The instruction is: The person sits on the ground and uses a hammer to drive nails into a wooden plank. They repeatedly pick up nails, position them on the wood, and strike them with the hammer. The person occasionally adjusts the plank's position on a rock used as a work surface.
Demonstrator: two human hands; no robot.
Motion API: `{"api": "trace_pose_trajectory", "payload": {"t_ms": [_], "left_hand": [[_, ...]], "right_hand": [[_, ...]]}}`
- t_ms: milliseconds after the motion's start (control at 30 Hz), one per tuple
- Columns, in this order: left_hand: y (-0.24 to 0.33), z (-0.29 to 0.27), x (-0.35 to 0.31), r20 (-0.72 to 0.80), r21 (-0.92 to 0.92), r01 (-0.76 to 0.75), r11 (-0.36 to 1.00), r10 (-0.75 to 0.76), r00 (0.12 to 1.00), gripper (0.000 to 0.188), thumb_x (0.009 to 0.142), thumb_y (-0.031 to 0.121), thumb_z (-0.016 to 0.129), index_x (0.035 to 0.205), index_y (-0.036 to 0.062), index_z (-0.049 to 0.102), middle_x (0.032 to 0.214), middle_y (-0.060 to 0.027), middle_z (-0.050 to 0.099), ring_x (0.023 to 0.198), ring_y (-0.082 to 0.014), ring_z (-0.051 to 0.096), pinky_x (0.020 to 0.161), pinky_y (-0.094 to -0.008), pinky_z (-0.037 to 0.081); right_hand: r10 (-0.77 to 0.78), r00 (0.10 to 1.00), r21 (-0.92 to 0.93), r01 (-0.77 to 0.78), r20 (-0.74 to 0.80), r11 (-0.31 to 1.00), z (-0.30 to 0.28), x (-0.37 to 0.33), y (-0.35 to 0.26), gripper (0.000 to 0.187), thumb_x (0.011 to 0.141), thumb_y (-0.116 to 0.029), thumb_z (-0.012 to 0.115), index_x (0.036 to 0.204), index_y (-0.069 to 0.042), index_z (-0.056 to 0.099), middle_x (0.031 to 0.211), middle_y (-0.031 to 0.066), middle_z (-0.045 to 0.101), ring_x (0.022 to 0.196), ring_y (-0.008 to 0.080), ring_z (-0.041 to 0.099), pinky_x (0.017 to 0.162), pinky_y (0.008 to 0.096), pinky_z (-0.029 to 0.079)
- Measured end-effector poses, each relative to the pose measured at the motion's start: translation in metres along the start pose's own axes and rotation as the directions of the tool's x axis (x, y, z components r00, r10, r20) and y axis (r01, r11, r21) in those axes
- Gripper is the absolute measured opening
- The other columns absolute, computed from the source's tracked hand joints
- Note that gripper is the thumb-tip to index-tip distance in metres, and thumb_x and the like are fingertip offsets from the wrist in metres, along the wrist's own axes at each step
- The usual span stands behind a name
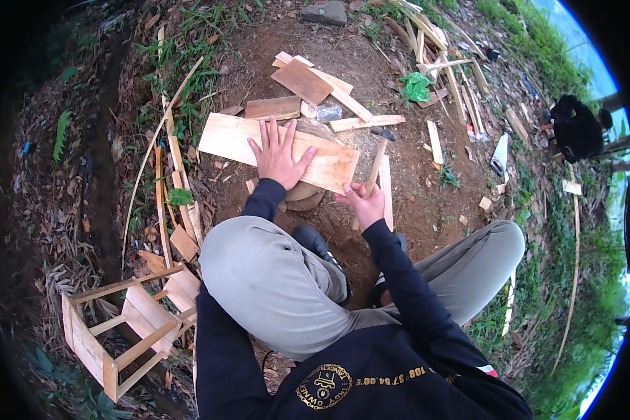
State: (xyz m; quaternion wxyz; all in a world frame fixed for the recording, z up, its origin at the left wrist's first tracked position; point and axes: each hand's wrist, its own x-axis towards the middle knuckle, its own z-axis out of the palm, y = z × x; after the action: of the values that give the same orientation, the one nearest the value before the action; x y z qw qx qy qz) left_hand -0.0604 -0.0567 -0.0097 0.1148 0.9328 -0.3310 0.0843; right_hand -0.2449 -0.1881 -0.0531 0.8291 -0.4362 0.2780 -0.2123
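Dark sweatshirt (399, 367) nearest. Left hand (280, 157) spread flat on pale board (332, 166), laid over round wood block (305, 197). Right hand (366, 204) gripping hammer (377, 166). Step seemingly steadying board; next move likely calls for firm pressure.

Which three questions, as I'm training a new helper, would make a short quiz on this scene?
1. Which of the person's hands holds the dark-headed hammer with a pale wooden handle?
2. True or false: the left hand lies spread on the flat, pale rectangular wooden board.
3. Where is the handsaw with a silvery tapered blade?
a) under the wooden board
b) on the brown earth ground, to the right of the hammer
c) in the left hand

Key:
1. The right hand.
2. True.
3. b
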Motion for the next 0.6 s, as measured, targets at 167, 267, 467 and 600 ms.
{"api": "trace_pose_trajectory", "payload": {"t_ms": [167, 267, 467, 600], "left_hand": [[0.005, 0.007, -0.004, -0.125, 0.001, 0.015, 1.0, -0.014, 0.992, 0.083, 0.083, 0.067, 0.059, 0.151, 0.0233, 0.04, 0.161, -0.0223, 0.024, 0.148, -0.0429, 0.021, 0.111, -0.0731, 0.013], [0.008, 0.01, -0.003, -0.158, 0.004, 0.01, 1.0, -0.009, 0.987, 0.082, 0.083, 0.067, 0.06, 0.15, 0.0224, 0.042, 0.159, -0.0219, 0.027, 0.148, -0.0422, 0.021, 0.111, -0.0728, 0.015], [0.005, 0.01, -0.005, -0.15, 0.005, 0.005, 1.0, -0.005, 0.989, 0.08, 0.083, 0.066, 0.061, 0.148, 0.022, 0.044, 0.157, -0.0211, 0.029, 0.148, -0.0413, 0.02, 0.111, -0.0726, 0.015], [0.004, 0.01, -0.004, -0.142, -0.003, 0.002, 1.0, -0.002, 0.99, 0.078, 0.082, 0.066, 0.062, 0.144, 0.021, 0.048, 0.156, -0.02, 0.031, 0.148, -0.0401, 0.021, 0.111, -0.0729, 0.016]], "right_hand": [[-0.043, 0.999, -0.759, 0.024, -0.006, 0.65, -0.042, -0.009, -0.054, 0.042, 0.096, -0.033, 0.069, 0.07, -0.008, 0.048, 0.06, -0.0002, 0.055, 0.051, 0.009, 0.054, 0.044, 0.0291, 0.044], [0.003, 0.985, -0.861, 0.149, 0.172, 0.486, -0.082, -0.022, -0.087, 0.05, 0.101, -0.045, 0.057, 0.07, -0.005, 0.051, 0.058, -0.0001, 0.052, 0.048, 0.0089, 0.052, 0.043, 0.0306, 0.039], [0.371, 0.928, -0.773, -0.235, 0.001, 0.589, -0.088, -0.032, -0.106, 0.056, 0.103, -0.045, 0.05, 0.075, 0.003, 0.057, 0.056, 0.0064, 0.051, 0.053, 0.0173, 0.056, 0.051, 0.0367, 0.043], [0.332, 0.913, -0.857, 0.035, 0.237, 0.514, -0.089, -0.039, -0.084, 0.051, 0.106, -0.046, 0.045, 0.069, -0.01, 0.046, 0.052, -0.0024, 0.04, 0.033, 0.0082, 0.035, 0.031, 0.0268, 0.027]]}}
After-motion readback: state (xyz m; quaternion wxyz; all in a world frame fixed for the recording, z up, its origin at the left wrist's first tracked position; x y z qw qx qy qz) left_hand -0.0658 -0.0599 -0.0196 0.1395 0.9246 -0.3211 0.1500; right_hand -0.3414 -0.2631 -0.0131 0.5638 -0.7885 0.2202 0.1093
